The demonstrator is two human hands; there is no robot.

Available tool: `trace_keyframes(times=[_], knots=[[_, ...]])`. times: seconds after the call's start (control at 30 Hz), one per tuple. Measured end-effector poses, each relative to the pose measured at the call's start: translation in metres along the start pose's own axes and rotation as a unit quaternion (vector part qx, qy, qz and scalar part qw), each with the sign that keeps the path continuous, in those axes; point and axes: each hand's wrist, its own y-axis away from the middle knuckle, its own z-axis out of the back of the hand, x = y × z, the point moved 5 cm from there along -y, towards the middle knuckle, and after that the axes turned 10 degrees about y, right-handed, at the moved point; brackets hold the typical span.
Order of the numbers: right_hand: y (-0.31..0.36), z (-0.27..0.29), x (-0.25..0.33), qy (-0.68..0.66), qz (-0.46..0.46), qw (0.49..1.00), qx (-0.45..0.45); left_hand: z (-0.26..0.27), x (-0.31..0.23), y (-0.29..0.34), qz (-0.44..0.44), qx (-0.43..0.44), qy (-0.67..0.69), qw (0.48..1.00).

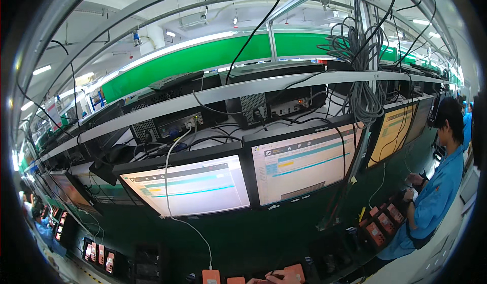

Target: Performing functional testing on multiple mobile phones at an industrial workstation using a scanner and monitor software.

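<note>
At the bottom edge my right hand point(285, 278) shows only in part, its fingers bent around something I cannot make out. Just left of it, a sliver of my left hand point(252, 281) shows; most of it is cut off by the frame. Beside my right hand lies a flat salmon-coloured device point(295, 271). Further left are a second salmon-coloured device point(235, 281) and a third one point(211, 277), with a white cable point(205, 241) running up from its top end past a monitor.
Two lit monitors point(185, 187) point(304, 167) hang ahead below computer cases point(177, 121). A bundle of grey cables point(362, 71) dangles at a metal post. At right, a person in blue point(431, 192) works beside a tray of salmon-coloured devices point(385, 223). Black trays point(147, 263) line the bench.
</note>
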Motion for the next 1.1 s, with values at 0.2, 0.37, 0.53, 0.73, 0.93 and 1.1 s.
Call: trace_keyframes(times=[0.2, 0.37, 0.53, 0.73, 0.93, 1.1], knots=[[-0.001, -0.005, 0.011, 0.03, 0.052, 0.998, 0.014, 0.002, -0.028, 0.017, 0.0, -0.014, -0.016, 1.0], [0.004, 0.003, 0.025, 0.04, 0.033, 0.998, 0.045, -0.004, -0.029, 0.021, -0.028, 0.035, 0.091, 0.995], [0.001, 0.004, 0.028, 0.047, 0.034, 0.996, 0.063, -0.004, -0.03, 0.023, -0.046, 0.022, 0.052, 0.997], [0.016, -0.004, 0.022, 0.052, 0.119, 0.989, 0.065, -0.008, -0.043, 0.036, -0.025, 0.016, 0.039, 0.999], [-0.019, -0.027, -0.024, 0.058, 0.075, 0.993, 0.076, 0.003, 0.003, 0.034, -0.061, -0.099, 0.038, 0.992], [-0.073, -0.056, -0.085, 0.161, -0.035, 0.982, 0.094, 0.039, 0.041, 0.076, 0.019, -0.171, -0.062, 0.983]])
